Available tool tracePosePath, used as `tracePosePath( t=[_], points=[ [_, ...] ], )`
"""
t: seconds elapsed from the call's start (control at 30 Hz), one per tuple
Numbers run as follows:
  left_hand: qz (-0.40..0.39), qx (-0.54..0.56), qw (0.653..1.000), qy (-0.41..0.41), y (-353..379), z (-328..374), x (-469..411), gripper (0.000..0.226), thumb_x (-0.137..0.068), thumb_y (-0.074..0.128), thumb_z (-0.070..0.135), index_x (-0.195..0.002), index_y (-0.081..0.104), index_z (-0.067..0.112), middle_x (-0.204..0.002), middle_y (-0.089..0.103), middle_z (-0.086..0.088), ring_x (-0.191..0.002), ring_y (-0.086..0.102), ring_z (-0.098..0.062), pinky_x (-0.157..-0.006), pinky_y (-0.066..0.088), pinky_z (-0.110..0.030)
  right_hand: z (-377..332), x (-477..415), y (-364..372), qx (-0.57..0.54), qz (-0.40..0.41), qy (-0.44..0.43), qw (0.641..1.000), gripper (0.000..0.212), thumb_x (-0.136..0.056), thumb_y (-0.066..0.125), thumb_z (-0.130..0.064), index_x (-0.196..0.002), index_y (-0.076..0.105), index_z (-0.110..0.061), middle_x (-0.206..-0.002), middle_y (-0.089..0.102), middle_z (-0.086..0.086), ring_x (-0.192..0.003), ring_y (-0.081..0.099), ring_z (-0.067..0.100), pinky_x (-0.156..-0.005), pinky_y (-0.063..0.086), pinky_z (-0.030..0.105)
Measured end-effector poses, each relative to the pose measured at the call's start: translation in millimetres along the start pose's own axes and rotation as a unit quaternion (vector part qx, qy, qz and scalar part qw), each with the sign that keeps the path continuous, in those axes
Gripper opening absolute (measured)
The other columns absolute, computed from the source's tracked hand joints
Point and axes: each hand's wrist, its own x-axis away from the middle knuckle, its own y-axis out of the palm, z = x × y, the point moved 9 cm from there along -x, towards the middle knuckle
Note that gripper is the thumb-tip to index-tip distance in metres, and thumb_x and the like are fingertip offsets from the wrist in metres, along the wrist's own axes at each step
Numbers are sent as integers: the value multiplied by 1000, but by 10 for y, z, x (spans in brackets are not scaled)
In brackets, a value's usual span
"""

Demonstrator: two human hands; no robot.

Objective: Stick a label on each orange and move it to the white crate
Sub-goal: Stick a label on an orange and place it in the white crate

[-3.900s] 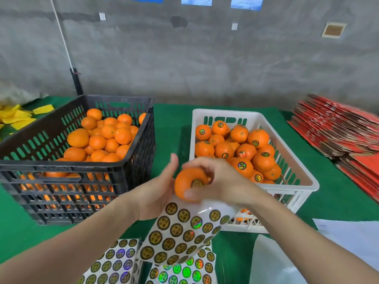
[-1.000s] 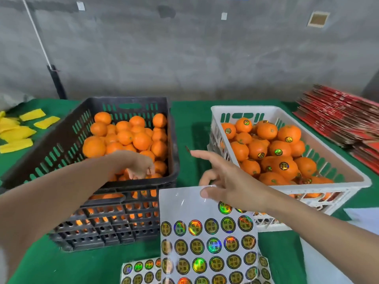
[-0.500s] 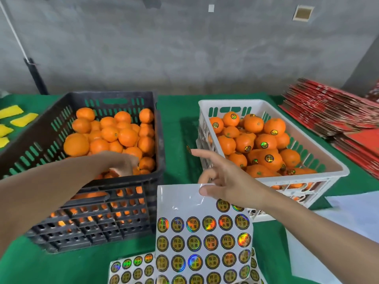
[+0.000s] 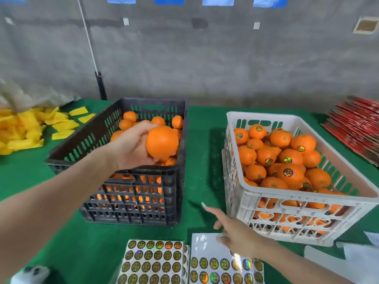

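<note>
So, held orange (image 4: pixel 162 142): no label on the side that shows; it is lifted above the near right part of the black crate (image 4: pixel 131 203), clear of the fruit under it.
Left hand (image 4: pixel 131 147): fingers and thumb are curled round the orange's left side, gripping it; the forearm reaches in from the near left.
Right hand (image 4: pixel 239 236): low over the desk (image 4: pixel 202 152), just near-left of the white crate (image 4: pixel 230 177). The index finger stretches toward the far left, with something small and pale on its tip that is too small to make out. The thumb lies on the far edge of a sticker sheet (image 4: pixel 205 249). The other fingers are curled under, and I cannot tell whether they pinch the sheet.
Sticker sheet: its far strip is bare and glossy, with rows of round shiny labels nearer.
Second sheet (image 4: pixel 152 261): lies just left of the first and is covered with round labels.
Black crate: on the left of the desk, partly filled with plain oranges (image 4: pixel 129 116).
White crate: on the right, with a strip of green cloth between it and the black crate. It is heaped with labelled oranges (image 4: pixel 288 172).
Far left: loose yellow pieces (image 4: pixel 26 128) lie on the cloth.
Far right: a stack of flat red cards (image 4: pixel 356 128).
Near right: white papers (image 4: pixel 348 261).
</note>
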Motion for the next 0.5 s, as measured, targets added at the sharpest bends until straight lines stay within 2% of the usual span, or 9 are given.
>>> tracePosePath(
  t=[0.03, 0.07, 0.1, 0.13, 0.17, 0.3, 0.4, 0.43, 0.5],
  points=[
    [-7, 21, 999, -25, 41, -69, 41, 39, -103, 34, 15, -140, 39, 3, -122, 55, -15, -84, 57, 6, -67, 44, -10, -37, 26, -66, 6, 15, -8, 1000, 83, -95, 53, -16, -139, -2, -60, -125, 46, -8, -96, 58, 8, -90, 48, 31],
    [-13, -3, 1000, -24, 98, -129, 83, 38, -103, 36, 20, -136, 43, 2, -110, 58, -11, -74, 57, 5, -61, 43, -8, -110, 62, -172, -3, 41, -23, 999, 81, -94, 56, -17, -138, 4, -61, -131, 41, -13, -113, 55, 12, -97, 46, 32],
    [-30, -29, 998, -38, 204, -234, 124, 42, -99, 44, 33, -128, 49, 4, -97, 62, -13, -69, 61, -3, -56, 49, -16, -209, 104, -316, -29, 77, -45, 996, 74, -93, 57, -17, -135, 14, -59, -133, 41, -15, -122, 49, 10, -102, 43, 31],
    [-29, -107, 993, -37, 343, -310, 171, 51, -88, 52, 47, -120, 53, 7, -86, 66, -18, -63, 65, -18, -52, 53, -25, -328, 162, -498, -69, 122, -72, 988, 64, -92, 59, -16, -128, 26, -57, -131, 45, -15, -123, 47, 8, -102, 43, 27],
    [-33, -113, 992, -51, 416, -373, 174, 59, -78, 57, 54, -115, 54, 9, -81, 68, -21, -60, 66, -28, -50, 56, -32, -437, 236, -706, -123, 170, -97, 973, 54, -91, 61, -14, -120, 37, -51, -124, 51, -14, -118, 50, 7, -96, 46, 24],
    [-47, -109, 992, -30, 665, -512, 275, 62, -63, 63, 55, -109, 58, 15, -87, 69, -19, -65, 66, -35, -50, 55, -29, -716, 558, -1446, -323, 303, -150, 884, 18, -88, 62, -6, -93, 60, -22, -87, 64, -14, -84, 61, 2, -80, 53, 30],
    [-86, -114, 990, -12, 856, -629, 274, 89, -40, 94, 32, -118, 57, 10, -100, 66, -19, -73, 69, -35, -56, 58, -30, -827, 712, -1663, -382, 300, -162, 859, 11, -88, 61, -8, -85, 63, -19, -99, 67, -10, -91, 62, 7, -84, 54, 29],
    [-105, -121, 987, -4, 918, -667, 290, 98, -28, 98, 25, -116, 59, 8, -99, 68, -18, -76, 70, -33, -58, 58, -31, -852, 744, -1686, -384, 292, -162, 861, 13, -88, 60, -8, -83, 63, -20, -104, 66, -9, -96, 62, 8, -85, 53, 28],
    [-138, -127, 982, 18, 1040, -722, 301, 95, -25, 100, 21, -112, 64, 7, -98, 72, -14, -81, 71, -28, -62, 58, -31, -886, 810, -1706, -370, 282, -160, 870, 15, -88, 60, -8, -79, 62, -19, -111, 64, -8, -101, 60, 7, -86, 49, 22]
  ],
)
